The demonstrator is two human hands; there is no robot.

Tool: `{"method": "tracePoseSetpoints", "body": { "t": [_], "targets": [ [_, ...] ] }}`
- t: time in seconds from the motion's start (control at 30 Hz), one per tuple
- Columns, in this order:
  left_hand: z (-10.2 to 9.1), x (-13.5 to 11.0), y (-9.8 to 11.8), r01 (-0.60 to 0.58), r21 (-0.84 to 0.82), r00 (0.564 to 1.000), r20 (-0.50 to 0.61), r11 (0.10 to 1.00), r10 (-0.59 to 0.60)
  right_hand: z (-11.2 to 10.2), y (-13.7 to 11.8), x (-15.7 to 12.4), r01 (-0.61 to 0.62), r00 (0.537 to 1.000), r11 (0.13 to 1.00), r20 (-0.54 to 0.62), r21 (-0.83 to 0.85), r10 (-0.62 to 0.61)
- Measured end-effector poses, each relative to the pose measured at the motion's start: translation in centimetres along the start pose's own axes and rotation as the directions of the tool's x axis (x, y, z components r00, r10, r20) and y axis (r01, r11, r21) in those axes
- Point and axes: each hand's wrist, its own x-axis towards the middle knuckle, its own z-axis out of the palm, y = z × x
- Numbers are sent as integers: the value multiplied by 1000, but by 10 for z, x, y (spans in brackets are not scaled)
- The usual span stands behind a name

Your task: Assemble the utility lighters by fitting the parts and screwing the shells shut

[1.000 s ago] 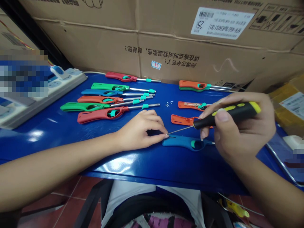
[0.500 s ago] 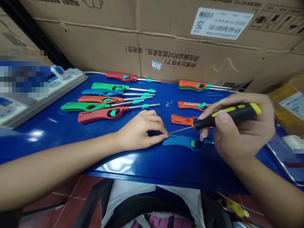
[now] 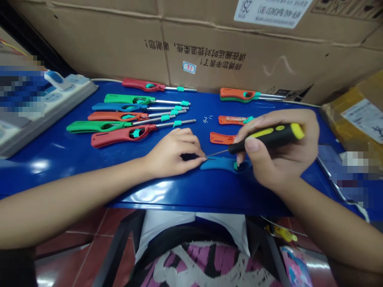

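My right hand (image 3: pixel 278 155) is wrapped round a black-and-yellow screwdriver (image 3: pixel 266 139), held at a slant with its thin shaft pointing left. The shaft's tip meets the pinched thumb and finger of my left hand (image 3: pixel 182 155); whatever tiny thing they hold is too small to name. Just under the tip lies the slotted handle end of a blue long-nosed lighter (image 3: pixel 220 164) with a green trigger. My right hand covers the lighter's nozzle. Behind it are an open orange lighter shell half (image 3: pixel 220 138) and another orange half (image 3: pixel 229 119) with parts inside, both partly hidden.
Several assembled lighters, among them a red one (image 3: pixel 119 135) and a green one (image 3: pixel 98 126), lie at the left. Tiny pale pins (image 3: pixel 206 119) are scattered mid-table. An orange lighter (image 3: pixel 235 93) rests on a green one. A cardboard box (image 3: pixel 119 48) walls the back; a power strip (image 3: pixel 60 99) stands left.
The view has tilted down a little, so the table sits higher. My right hand and the screwdriver handle have come slightly closer to my left hand; the tip stays at its fingertips.
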Motion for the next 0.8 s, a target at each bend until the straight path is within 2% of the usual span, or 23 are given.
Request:
{"method": "tracePoseSetpoints", "body": {
  "t": [0.13, 0.27, 0.4, 0.5, 0.67, 0.8],
  "targets": [
    [3, 2, -2, 5, -38, 1000, -6, 999, -5, 4, 2, 1, -28, 1000, 997, -5, 74, 28],
    [5, 2, -5, -30, -97, 999, -32, 995, 27, 8, 5, 4, -53, 997, 975, 71, 214, 39],
    [6, 3, -6, -12, -118, 997, -72, 993, 3, 11, 7, 5, -23, 997, 958, 81, 285, 0],
    [5, 5, -6, -13, -131, 996, -93, 991, 0, 14, 7, 5, -33, 996, 959, 92, 281, 8],
    [6, 5, -8, -56, -166, 996, -83, 984, 43, 13, 3, 15, -132, 984, 949, 151, 287, 91],
    [2, 4, -13, -9, -117, 1000, 19, 993, 12, 7, -2, 25, -150, 973, 966, 205, 211, 107]
  ]
}}
